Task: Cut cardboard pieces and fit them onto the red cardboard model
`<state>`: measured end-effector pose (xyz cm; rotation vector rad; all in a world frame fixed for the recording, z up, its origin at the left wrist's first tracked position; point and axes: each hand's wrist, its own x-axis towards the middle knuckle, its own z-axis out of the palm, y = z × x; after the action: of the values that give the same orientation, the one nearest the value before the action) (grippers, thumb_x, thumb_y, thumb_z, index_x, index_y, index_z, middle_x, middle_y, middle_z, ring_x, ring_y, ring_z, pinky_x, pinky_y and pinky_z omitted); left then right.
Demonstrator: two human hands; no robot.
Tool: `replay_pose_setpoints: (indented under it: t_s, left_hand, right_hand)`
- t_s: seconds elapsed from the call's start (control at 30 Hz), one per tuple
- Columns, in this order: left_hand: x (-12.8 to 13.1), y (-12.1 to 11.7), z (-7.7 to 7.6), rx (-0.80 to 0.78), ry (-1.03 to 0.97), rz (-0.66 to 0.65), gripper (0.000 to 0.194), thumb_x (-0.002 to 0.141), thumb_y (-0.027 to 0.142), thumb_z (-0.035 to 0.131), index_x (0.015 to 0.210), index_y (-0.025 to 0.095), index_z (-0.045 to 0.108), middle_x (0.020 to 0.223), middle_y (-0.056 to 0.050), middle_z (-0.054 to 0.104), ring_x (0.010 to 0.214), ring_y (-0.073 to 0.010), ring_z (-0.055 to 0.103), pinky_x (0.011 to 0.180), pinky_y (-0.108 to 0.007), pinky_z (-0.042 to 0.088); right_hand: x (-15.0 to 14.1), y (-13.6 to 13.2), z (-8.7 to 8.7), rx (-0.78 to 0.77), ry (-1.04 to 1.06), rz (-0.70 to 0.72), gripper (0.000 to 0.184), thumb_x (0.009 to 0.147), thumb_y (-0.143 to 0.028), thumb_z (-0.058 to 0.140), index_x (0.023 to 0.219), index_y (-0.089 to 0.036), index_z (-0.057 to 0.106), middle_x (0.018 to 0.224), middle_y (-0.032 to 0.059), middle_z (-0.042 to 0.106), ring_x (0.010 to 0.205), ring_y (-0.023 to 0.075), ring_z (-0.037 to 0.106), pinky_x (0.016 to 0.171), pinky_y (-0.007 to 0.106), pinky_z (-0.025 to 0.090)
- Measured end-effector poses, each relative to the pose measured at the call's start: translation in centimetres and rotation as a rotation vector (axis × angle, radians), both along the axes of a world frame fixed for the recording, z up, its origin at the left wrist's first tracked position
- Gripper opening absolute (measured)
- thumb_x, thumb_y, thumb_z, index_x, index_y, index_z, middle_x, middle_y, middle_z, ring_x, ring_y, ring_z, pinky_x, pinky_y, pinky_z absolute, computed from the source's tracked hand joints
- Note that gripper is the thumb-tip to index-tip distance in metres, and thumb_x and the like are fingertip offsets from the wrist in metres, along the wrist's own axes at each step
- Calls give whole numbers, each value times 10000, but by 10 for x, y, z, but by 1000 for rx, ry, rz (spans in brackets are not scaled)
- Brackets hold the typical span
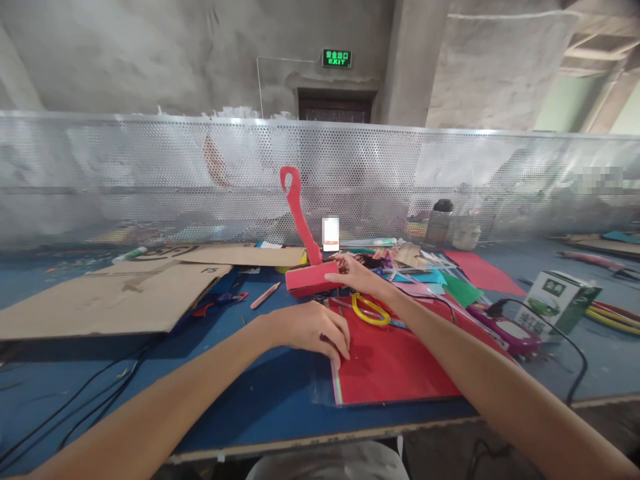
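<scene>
My right hand [353,275] grips the right end of a small red paper-covered box [311,280], thumb across its front. A tall red strip [299,213] with a looped top rises from the box and leans left. My left hand [315,328] is closed, its fingers curled at the left edge of a stack of red paper [400,360] in a clear sleeve. The fingertips press together on that edge, partly hidden by the hand. A pair of yellow-handled scissors [371,310] lies on the red paper, under my right forearm.
Cardboard sheets [115,293] cover the left of the blue table [240,400]. A pink pen [265,295] lies by the box. On the right stand a purple device [510,331] with a black cable, a carton [555,303] and a bottle [440,223]. A perforated metal screen [150,180] runs behind.
</scene>
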<state>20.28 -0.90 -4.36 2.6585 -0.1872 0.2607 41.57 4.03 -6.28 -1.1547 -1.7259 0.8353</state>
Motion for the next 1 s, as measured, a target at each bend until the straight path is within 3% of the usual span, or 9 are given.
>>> replay_pose_setpoints:
  t_s: [0.3, 0.57, 1.0]
  left_hand:
    - [-2, 0, -2, 46, 3, 5, 159, 946, 294, 674, 1021, 250, 806, 1067, -68, 768, 918, -163, 735, 865, -209, 519]
    - [0, 0, -2, 88, -18, 0, 143, 918, 321, 712, 993, 239, 802, 1049, -64, 773, 885, -163, 734, 818, -212, 522]
    - [0, 0, -2, 17, -10, 0, 182, 954, 329, 659, 988, 234, 811, 1046, -86, 770, 885, -167, 733, 837, -226, 529]
  right_hand:
    - [3, 0, 0, -55, 18, 56, 708, 781, -439, 836, 1332, -182, 474, 1133, 98, 703, 993, 210, 692, 926, 398, 571]
    - [5, 3, -2, -9, -33, 51, 663, 793, -422, 824, 1316, -187, 491, 1153, 101, 695, 1022, 228, 686, 921, 414, 576]
    - [4, 1, 0, -5, -59, 37, 673, 801, -424, 818, 1333, -187, 480, 1168, 112, 692, 1026, 238, 681, 934, 432, 564]
